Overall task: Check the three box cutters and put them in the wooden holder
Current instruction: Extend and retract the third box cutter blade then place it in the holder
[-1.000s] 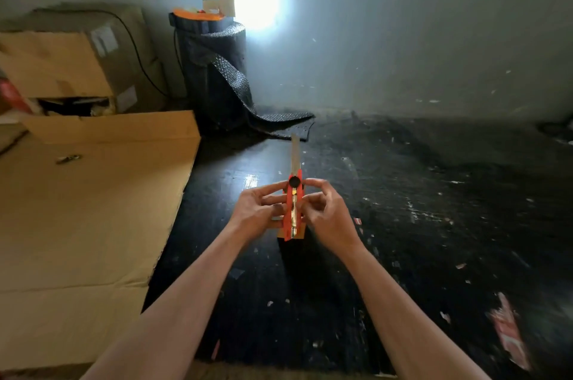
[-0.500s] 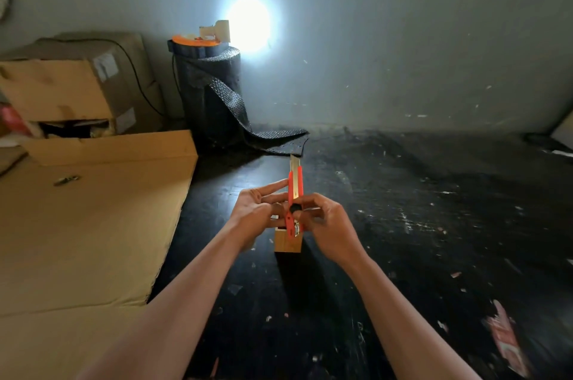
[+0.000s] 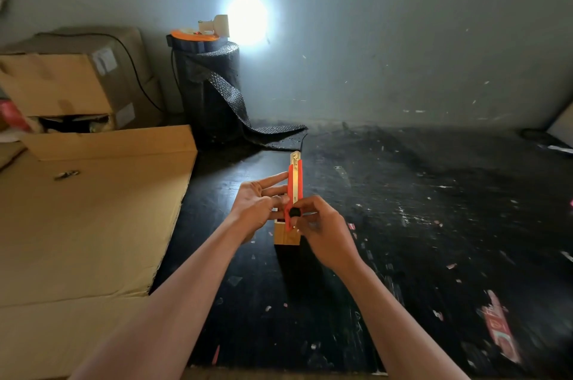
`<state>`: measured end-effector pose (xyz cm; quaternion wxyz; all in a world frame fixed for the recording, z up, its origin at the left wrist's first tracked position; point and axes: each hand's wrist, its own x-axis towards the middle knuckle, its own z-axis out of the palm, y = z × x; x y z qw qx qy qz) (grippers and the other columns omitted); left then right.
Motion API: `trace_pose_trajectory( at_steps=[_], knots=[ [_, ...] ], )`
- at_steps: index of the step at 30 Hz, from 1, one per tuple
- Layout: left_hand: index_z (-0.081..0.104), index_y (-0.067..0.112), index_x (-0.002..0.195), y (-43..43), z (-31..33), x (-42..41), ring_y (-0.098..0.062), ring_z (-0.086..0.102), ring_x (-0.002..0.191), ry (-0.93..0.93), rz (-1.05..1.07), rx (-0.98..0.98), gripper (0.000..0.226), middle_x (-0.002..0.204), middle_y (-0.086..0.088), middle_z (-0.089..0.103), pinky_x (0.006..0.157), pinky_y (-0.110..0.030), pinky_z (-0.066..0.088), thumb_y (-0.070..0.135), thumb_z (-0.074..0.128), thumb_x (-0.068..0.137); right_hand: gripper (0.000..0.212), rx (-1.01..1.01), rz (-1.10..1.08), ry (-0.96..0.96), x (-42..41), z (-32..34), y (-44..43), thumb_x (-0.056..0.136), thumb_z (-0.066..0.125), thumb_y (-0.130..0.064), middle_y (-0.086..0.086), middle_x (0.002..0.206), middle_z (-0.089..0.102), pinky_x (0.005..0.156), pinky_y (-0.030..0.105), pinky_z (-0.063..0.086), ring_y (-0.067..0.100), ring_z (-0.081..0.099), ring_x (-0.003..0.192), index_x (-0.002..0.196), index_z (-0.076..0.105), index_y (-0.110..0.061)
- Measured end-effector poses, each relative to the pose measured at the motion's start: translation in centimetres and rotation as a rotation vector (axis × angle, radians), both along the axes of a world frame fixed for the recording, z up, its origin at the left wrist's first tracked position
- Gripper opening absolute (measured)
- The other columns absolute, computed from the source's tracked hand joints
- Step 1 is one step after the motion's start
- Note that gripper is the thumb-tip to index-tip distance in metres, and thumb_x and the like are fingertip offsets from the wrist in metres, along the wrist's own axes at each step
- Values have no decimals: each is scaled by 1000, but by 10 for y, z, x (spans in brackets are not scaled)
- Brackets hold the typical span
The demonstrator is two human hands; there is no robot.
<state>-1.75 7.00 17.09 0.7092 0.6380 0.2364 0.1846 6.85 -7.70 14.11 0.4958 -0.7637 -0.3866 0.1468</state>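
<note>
An orange plastic box cutter [image 3: 294,190] with a shiny metal blade stood above a smooth wooden holder [image 3: 286,235]; scuffed black tabletop [image 3: 434,224] beneath.

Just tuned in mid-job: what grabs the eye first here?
The orange box cutter at centre, held upright by both hands over the wooden holder, its blade tip out. Behind it, a bright glare on the wall above a black roll.

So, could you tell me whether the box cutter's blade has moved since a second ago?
Yes. The blade has slid back toward the orange box cutter, with only a short tip showing now.
</note>
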Motion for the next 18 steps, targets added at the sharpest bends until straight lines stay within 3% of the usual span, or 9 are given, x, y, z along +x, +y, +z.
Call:
trace_pose_trajectory(
  at_steps=[3, 6, 9, 13, 15, 18],
  knots=[
    [67, 17, 133, -2, 1, 0, -23, 80, 96, -4, 1, 23, 54, 108, -3, 82, 76, -38, 66, -17, 61, 91, 27, 32, -20, 19, -3, 5, -1, 92, 75, -22, -17, 100, 68, 77, 23, 59, 2, 68, 92, 109, 57, -30],
    [67, 16, 133, -2, 5, -1, -23, 81, 93, -17, 1, 18, 53, 103, -1, 82, 73, -36, 66, -17, 61, 92, 36, 16, 24, -41, -5, 7, -5, 95, 72, -15, -22, 106, 64, 71, 9, 50, -9, 62, 91, 121, 59, -36],
    [66, 16, 134, -1, 5, -1, -22, 81, 93, -11, 15, 16, 53, 107, -3, 82, 73, -34, 65, -14, 64, 91, 37, 12, 16, -85, -6, 6, -5, 96, 69, -6, -21, 108, 64, 76, 10, 51, -3, 63, 94, 115, 62, -37],
    [66, 17, 134, -4, 3, 0, -21, 80, 94, -11, 20, 33, 53, 111, -4, 81, 74, -35, 65, -15, 63, 92, 26, 49, -53, 3, -7, 6, -2, 91, 76, -21, -20, 96, 67, 68, 16, 55, 0, 68, 88, 102, 56, -34],
    [67, 17, 134, -4, 4, -1, -19, 81, 92, -12, 17, 34, 54, 103, 2, 82, 69, -31, 64, -16, 62, 92, 28, 44, -33, 1, -6, 6, -3, 92, 76, -22, -17, 102, 69, 72, 18, 57, 0, 69, 91, 108, 57, -34],
    [66, 16, 134, -3, 6, -1, -17, 81, 90, -22, 23, 25, 52, 99, 4, 82, 67, -28, 64, -15, 62, 92, 38, 5, 19, -53, -4, 6, -4, 96, 67, -8, -17, 113, 66, 86, 26, 60, 1, 65, 98, 123, 62, -35]
  ],
)
